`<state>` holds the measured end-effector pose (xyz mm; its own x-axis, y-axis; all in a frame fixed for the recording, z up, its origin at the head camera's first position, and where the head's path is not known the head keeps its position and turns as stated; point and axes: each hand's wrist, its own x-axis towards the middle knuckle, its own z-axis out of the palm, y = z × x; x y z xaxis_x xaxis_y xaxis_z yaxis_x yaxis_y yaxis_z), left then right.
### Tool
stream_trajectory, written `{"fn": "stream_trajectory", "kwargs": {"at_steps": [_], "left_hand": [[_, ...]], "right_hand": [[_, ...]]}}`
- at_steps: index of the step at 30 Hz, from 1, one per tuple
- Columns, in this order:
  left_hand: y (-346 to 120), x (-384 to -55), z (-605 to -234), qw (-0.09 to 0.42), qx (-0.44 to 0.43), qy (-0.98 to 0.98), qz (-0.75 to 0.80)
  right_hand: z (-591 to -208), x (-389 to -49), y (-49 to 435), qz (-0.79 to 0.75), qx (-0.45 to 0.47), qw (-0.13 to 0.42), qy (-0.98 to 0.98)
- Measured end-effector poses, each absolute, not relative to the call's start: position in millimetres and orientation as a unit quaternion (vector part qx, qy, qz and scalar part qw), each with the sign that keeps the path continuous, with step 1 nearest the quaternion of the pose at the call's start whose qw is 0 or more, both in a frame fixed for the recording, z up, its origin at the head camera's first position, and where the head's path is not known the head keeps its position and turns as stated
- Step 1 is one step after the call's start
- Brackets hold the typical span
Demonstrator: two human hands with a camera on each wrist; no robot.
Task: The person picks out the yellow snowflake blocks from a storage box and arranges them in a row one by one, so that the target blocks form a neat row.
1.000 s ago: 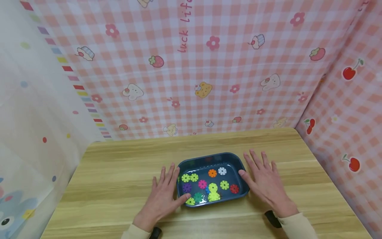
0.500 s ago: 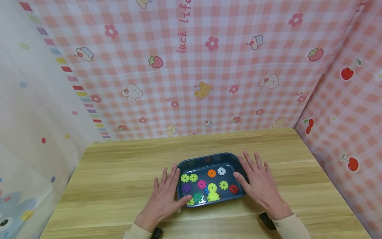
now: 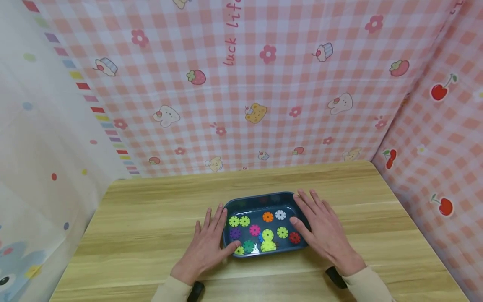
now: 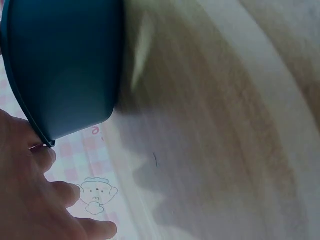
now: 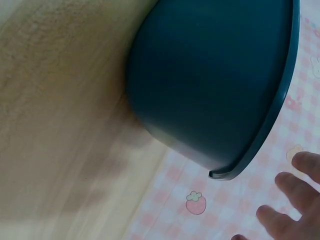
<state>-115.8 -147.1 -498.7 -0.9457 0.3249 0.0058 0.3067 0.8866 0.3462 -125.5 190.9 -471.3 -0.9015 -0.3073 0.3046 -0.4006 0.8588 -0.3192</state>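
Observation:
A dark blue rectangular tray [image 3: 258,253] sits on the wooden table, holding several colourful notched plastic discs [image 3: 254,230]. My left hand [image 3: 205,251] lies along the tray's left side with straight fingers, and its thumb reaches over the near left corner above a yellow-green disc [image 3: 239,251]. In the left wrist view, its fingers [image 4: 64,192] spread past the rim corner. My right hand [image 3: 325,228] is at the right side, its fingers straight at the far right corner and its thumb above the tray's inside. The right wrist view shows the tray's outer wall [image 5: 210,75] beside the fingers [image 5: 295,192].
The wooden table [image 3: 151,226] extends on both sides of the tray. Behind it hangs a pink checked cloth [image 3: 241,138]. A second checked cloth [image 3: 434,167] closes the right side, and a white printed cloth [image 3: 56,142] the left.
My right hand has moved left, bringing its fingers and thumb over the tray's right rim. The tray and discs have shifted slightly away from me. The left hand stays almost in place.

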Motion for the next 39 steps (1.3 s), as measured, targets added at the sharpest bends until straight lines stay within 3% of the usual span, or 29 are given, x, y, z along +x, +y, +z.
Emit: {"fn": "stream_trajectory", "kwargs": {"at_steps": [18, 39], "left_hand": [[-150, -123, -495, 0.043, 0.164, 0.969, 0.177], [-151, -124, -496, 0.046, 0.165, 0.968, 0.185]], "right_hand": [[-464, -141, 182, 0.193, 0.305, 0.081, -0.929], [-469, -174, 166, 0.295, 0.336, -0.13, -0.885]]}}
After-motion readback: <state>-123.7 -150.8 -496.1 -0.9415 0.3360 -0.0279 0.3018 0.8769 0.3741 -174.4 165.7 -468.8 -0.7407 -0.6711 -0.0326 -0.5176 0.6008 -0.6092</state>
